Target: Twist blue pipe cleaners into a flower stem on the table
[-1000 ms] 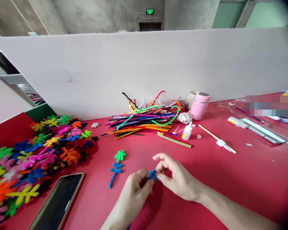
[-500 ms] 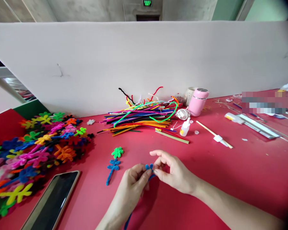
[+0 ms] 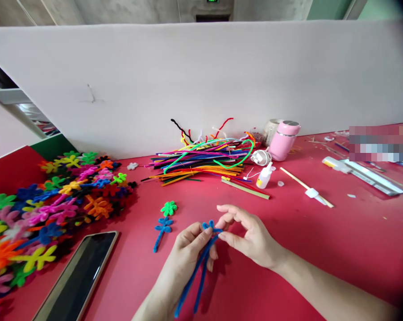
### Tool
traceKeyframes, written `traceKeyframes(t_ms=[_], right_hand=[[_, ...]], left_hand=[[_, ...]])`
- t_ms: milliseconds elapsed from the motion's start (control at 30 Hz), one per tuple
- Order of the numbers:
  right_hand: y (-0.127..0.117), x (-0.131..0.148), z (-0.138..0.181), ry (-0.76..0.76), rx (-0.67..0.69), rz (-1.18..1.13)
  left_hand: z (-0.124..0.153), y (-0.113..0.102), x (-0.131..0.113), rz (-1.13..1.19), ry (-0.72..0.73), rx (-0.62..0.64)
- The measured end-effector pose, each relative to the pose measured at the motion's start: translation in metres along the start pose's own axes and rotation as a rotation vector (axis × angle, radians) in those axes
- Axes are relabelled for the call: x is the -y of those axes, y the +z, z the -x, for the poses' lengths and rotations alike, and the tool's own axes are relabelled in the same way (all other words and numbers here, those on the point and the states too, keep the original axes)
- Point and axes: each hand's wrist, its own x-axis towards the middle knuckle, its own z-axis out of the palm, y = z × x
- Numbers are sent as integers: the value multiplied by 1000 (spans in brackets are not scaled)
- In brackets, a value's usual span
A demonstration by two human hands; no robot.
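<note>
A blue pipe cleaner is bent into small loops at its top, and two long tails hang down toward me. My left hand pinches it just below the loops between thumb and forefinger. The thumb and forefinger of my right hand close on a blue loop at the right side, other fingers raised. Left of my hands, a blue stem with leaf-like loops lies on the red table, and a green pipe-cleaner flower lies just beyond its tip.
Finished colourful pipe-cleaner shapes heap at the left, behind a phone. A bundle of loose pipe cleaners lies by the white partition. Rightward stand a glue bottle and a pink flask; a stick lies nearby.
The blue loops now stand out more to the right between my hands, and both long tails have come into view below. The whole view has shifted slightly.
</note>
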Motion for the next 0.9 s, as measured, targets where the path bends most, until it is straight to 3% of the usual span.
traceKeyframes(t_ms=[333,700,900], right_hand=[[-1,-2,2,-83,-15,169],[-2,1,3,-151,-2,171],[-2,-2,2,-168,-14,221]], left_hand=[[1,4,1,-112,93,-73],[0,1,4,124,-17,52],[1,1,1,-194,114,-18]])
